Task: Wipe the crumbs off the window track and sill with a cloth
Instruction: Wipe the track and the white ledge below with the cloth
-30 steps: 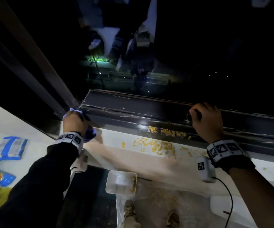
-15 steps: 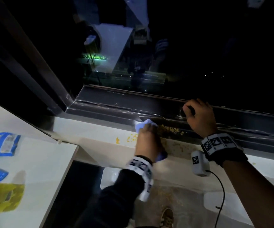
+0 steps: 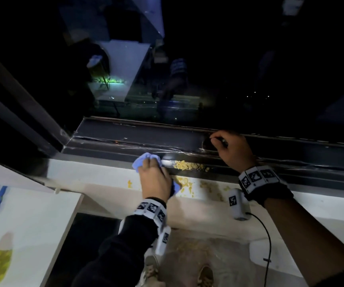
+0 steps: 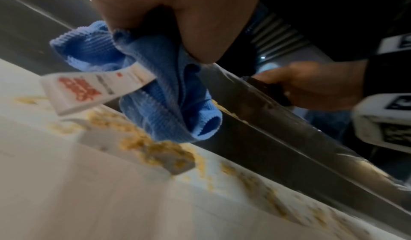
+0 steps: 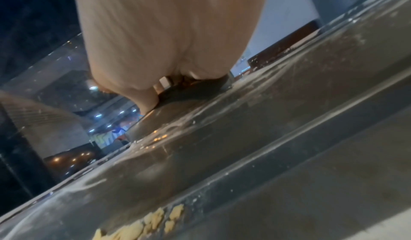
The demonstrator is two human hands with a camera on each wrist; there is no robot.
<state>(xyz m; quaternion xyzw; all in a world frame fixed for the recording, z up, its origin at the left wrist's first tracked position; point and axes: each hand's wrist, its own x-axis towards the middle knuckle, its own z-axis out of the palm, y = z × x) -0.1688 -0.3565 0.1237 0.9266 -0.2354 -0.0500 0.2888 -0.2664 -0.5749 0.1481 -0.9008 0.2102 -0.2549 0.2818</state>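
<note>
Wiping crumbs at frame centre.
Left hand gripping bunched blue cloth on sill beside window track; right hand curled around dark object, centre right.

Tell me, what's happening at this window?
A person is cleaning up yellow crumbs spilled along the dark metal window track and the pale sill. Their left hand grips a bunched blue ribbed cloth at the track's edge, beside the crumbs. Their right hand holds a small dark object on the track. Plenty of crumbs remain on the track and sill.
</note>
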